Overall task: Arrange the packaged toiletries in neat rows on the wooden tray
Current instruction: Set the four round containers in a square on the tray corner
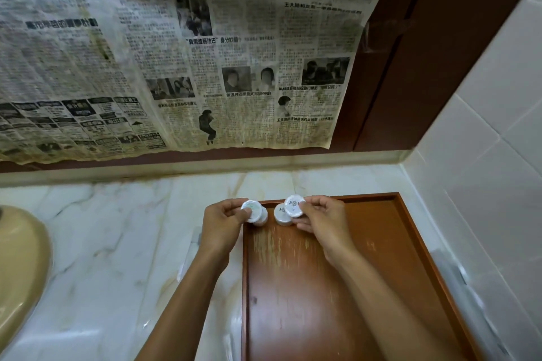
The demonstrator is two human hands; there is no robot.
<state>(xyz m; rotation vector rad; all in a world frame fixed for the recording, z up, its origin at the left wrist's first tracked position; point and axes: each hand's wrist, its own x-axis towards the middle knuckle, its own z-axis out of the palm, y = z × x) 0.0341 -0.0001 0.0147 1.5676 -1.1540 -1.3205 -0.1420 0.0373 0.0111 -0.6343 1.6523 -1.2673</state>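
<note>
Round white wrapped soaps, one pinched in each of left hand (pixel 223 221) and right hand (pixel 318 218), await aligned placing at the brown wooden tray (pixel 410 243) far end.

Four round white packaged toiletries show, all at the far left corner of one wooden tray (pixel 410 258): one pinched in the left hand (pixel 223 224), a second (pixel 262 219) under it, a third (pixel 294 205) held by the right hand (pixel 322 220), a fourth (pixel 281 215) beneath. One beige basin (pixel 20 267) sits at the worktop's left edge.
</note>
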